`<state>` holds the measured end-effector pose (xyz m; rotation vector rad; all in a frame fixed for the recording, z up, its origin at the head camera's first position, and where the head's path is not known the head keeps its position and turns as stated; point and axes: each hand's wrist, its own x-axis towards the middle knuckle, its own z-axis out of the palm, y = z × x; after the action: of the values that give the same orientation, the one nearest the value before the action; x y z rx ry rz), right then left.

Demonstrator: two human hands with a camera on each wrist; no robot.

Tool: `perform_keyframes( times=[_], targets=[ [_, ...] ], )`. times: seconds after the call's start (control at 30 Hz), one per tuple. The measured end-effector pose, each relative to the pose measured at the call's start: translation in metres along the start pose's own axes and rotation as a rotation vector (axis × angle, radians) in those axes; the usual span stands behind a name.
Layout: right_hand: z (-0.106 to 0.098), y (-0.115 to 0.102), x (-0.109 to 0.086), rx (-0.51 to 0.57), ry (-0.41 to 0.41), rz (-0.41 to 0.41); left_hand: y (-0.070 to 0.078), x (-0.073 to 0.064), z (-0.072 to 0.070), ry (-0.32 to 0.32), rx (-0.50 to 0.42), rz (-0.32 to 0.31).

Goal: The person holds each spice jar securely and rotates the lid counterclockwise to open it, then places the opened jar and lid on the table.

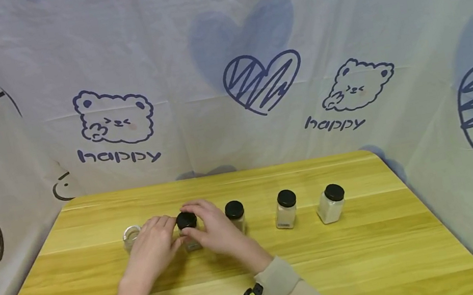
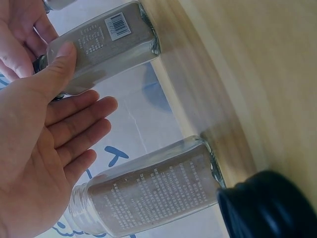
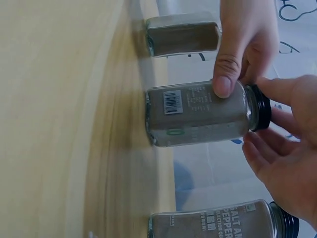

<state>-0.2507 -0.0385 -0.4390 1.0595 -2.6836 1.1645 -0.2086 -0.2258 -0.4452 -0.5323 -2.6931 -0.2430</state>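
A glass spice jar (image 1: 194,246) with grey-brown contents stands on the table, its black lid (image 1: 186,219) on top. My left hand (image 1: 153,243) steadies the jar from the left, its thumb (image 2: 62,64) pressing on the glass below the neck. From the other side, my right hand (image 1: 217,230) pinches the lid between thumb and fingers, as the right wrist view shows. To the left of the held jar is a lidless spice jar (image 2: 148,193), partly hidden in the head view. A loose black lid (image 2: 267,203) appears near it in the left wrist view.
Right of my hands, three more black-capped jars stand spaced along the table: one with a salt and pepper label (image 3: 213,223), a second pale-filled jar (image 1: 285,216), and a white-filled jar (image 1: 331,209). A printed cloth (image 1: 195,123) hangs behind the wooden table (image 1: 375,259).
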Motion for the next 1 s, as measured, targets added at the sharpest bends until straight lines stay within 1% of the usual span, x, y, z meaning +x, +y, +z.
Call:
perform_keyframes(
  times=[0.13,0.27,0.5,0.7,0.83,0.9,1.0],
  targets=[
    [0.0028,-0.0018,-0.0011,-0.005,0.062,0.034,0.0003,0.0007,0.0000,0.001,0.003,0.006],
    [0.0051,-0.0021,-0.0012,-0.024,0.082,0.031,0.0004,0.0008,-0.0009,-0.002,-0.003,0.003],
    [0.0035,-0.0024,-0.0018,-0.046,0.054,-0.002,0.0009,0.0006,-0.0013,0.004,-0.017,-0.001],
    [0.0003,-0.0021,-0.0018,-0.025,-0.026,-0.035,0.0009,0.0006,-0.0013,0.031,-0.020,0.009],
    [-0.0016,-0.0022,-0.0018,0.012,-0.065,-0.047,0.0018,0.0007,-0.0022,0.029,-0.018,0.011],
    [-0.0020,-0.0023,-0.0022,0.036,-0.065,-0.044,0.0020,0.0008,-0.0024,0.019,-0.019,0.006],
    [-0.0016,-0.0029,-0.0023,0.069,-0.032,-0.026,0.0024,0.0012,-0.0034,0.002,-0.019,-0.004]
  ],
)
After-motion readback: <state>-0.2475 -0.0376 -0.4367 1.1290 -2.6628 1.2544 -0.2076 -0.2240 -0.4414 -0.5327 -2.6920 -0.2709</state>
